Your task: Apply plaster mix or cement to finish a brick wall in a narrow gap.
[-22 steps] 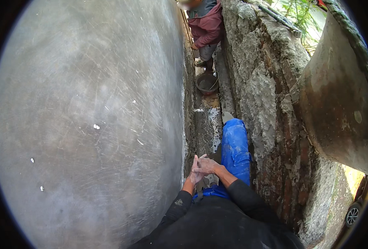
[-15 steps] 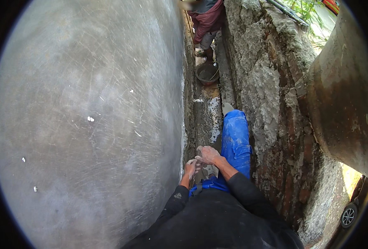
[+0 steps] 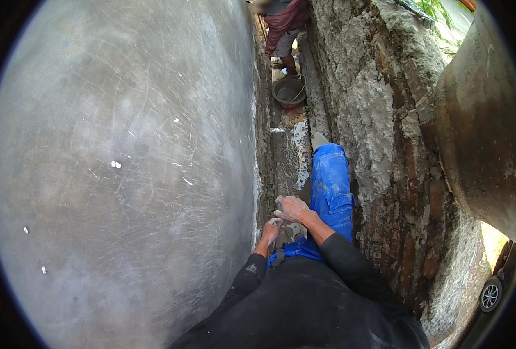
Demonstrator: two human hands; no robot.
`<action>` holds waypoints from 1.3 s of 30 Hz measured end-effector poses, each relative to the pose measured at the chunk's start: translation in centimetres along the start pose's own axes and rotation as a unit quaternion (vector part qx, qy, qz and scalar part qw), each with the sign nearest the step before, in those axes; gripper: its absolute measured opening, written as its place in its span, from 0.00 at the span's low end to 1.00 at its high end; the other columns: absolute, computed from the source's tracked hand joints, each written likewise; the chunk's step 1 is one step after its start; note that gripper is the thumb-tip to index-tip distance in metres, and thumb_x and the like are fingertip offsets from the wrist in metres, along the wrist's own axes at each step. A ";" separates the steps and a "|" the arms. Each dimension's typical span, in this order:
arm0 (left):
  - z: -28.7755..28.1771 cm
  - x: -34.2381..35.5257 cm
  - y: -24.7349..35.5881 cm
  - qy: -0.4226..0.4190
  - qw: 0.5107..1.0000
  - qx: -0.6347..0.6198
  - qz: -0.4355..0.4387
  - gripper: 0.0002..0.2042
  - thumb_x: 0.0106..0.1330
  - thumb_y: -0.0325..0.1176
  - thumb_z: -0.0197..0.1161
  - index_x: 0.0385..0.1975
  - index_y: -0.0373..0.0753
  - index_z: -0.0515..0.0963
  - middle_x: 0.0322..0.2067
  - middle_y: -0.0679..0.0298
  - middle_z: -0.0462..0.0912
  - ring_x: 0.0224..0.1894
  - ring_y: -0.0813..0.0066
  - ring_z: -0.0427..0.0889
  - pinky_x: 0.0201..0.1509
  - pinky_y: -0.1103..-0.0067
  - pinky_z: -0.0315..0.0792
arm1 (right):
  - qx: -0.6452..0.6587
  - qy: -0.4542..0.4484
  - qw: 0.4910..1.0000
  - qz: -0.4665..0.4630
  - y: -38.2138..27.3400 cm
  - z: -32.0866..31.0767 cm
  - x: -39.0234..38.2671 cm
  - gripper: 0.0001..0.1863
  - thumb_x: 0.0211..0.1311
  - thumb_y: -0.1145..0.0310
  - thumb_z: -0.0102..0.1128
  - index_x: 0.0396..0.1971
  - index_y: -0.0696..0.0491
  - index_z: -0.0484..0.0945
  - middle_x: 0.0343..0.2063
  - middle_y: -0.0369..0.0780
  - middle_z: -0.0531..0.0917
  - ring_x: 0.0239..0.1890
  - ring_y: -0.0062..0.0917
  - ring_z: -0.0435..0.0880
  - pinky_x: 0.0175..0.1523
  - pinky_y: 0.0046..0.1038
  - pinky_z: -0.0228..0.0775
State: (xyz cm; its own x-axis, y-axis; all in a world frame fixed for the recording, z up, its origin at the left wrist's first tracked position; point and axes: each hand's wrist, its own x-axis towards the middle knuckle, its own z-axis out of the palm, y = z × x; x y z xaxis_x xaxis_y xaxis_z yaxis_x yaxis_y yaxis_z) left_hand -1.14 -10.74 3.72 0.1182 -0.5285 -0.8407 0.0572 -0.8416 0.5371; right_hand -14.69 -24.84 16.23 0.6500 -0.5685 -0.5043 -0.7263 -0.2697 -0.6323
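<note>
My left hand (image 3: pixel 272 229), dusted pale, is closed with curled fingers in front of my waist. Just above it and slightly to the right is my right hand (image 3: pixel 293 208), its fingers bent and its thumb close to the left fingertips. Whatever the fingers pinch, if anything, is too small to make out. Both hands are above a narrow ledge (image 3: pixel 283 168) splashed with white. My blue trouser leg (image 3: pixel 331 180) stretches forward beside the right hand.
A smooth grey wall (image 3: pixel 130 145) fills the left side. Rough brick and mortar (image 3: pixel 363 122) rises on the right, with a large rounded pipe-like shape (image 3: pixel 482 128) beyond. Ahead stand a dark bucket (image 3: pixel 289 93) and another person (image 3: pixel 286 35). A car wheel (image 3: pixel 490 295) shows far below.
The view has shifted slightly, so the bucket and ledge appear a little higher. My hands stay close together, the right one's fingers slightly more spread from the left.
</note>
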 end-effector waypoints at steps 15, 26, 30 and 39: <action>0.3 -0.2 0.1 0.001 1.000 -0.011 0.008 0.13 0.68 0.34 0.60 0.48 0.34 0.76 0.35 0.56 0.85 0.31 0.68 0.86 0.33 0.76 0.82 | -0.004 0.007 1.000 -0.001 0.1 0.7 0.3 0.27 0.61 0.50 0.60 0.52 0.55 0.72 0.44 0.53 0.82 0.49 0.49 0.80 0.54 0.46 0.73; 0.0 0.2 -0.3 0.008 1.000 -0.008 0.021 0.13 0.68 0.34 0.60 0.48 0.35 0.76 0.35 0.57 0.85 0.33 0.70 0.86 0.35 0.77 0.81 | -0.002 0.001 1.000 0.004 -0.4 -0.2 0.0 0.28 0.60 0.50 0.60 0.53 0.55 0.71 0.44 0.53 0.81 0.50 0.49 0.80 0.54 0.46 0.72; 0.0 0.1 -0.1 0.015 1.000 0.008 0.020 0.13 0.68 0.35 0.60 0.49 0.35 0.76 0.35 0.58 0.85 0.33 0.70 0.86 0.35 0.76 0.81 | 0.003 -0.003 1.000 0.003 -0.5 -0.4 -0.1 0.28 0.60 0.51 0.60 0.54 0.55 0.71 0.45 0.53 0.81 0.50 0.48 0.80 0.55 0.45 0.72; -0.2 0.4 -0.4 -0.008 1.000 0.021 0.018 0.13 0.71 0.41 0.56 0.47 0.39 0.75 0.38 0.62 0.83 0.31 0.73 0.85 0.27 0.78 0.74 | 0.009 0.006 1.000 0.002 -0.6 -0.4 -0.1 0.27 0.59 0.52 0.57 0.50 0.58 0.72 0.45 0.54 0.81 0.50 0.48 0.80 0.55 0.45 0.73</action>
State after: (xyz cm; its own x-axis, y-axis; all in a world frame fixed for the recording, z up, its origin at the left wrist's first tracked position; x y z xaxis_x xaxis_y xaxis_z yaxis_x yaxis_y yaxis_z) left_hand -0.90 -10.57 3.16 0.1031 -0.5596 -0.8223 0.0112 -0.8260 0.5635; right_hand -14.43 -24.91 16.88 0.6439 -0.5785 -0.5007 -0.7251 -0.2528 -0.6405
